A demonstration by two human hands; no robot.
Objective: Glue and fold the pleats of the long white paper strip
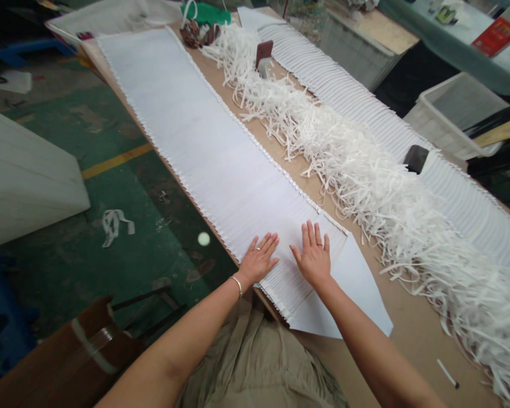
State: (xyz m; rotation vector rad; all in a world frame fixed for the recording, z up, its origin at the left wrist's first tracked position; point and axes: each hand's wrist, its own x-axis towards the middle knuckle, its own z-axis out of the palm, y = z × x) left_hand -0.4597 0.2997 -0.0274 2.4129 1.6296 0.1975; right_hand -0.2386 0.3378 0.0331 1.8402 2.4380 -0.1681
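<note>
1. My left hand lies flat, palm down, fingers spread apart and gripping nothing, on the near end of the long white strip of overlapped, shingled paper sheets.
2. My right hand lies just beside it at 3 o'clock, likewise open and flat, fingers slightly fanned, pressing on the same strip. Both palms bear down, which I judge keeps the sheets level and their stagger even.
3. The strip runs along the brown tabletop from my hands toward 11 o'clock; its edges show a fine saw-tooth where each sheet peeks past the next. Its near end finishes in a plain white sheet with a slanted corner, at 4 o'clock of my right hand.
4. A long heap of loose white paper trimmings lies at 2 o'clock, between this strip and a second shingled white strip along the far edge.
5. Two dark block weights, one on the second strip and one at 12 o'clock, seemingly hold paper down.
6. A small white pen-like stick rests at 5 o'clock.
7. The green floor at 9 o'clock carries paper scraps.
</note>
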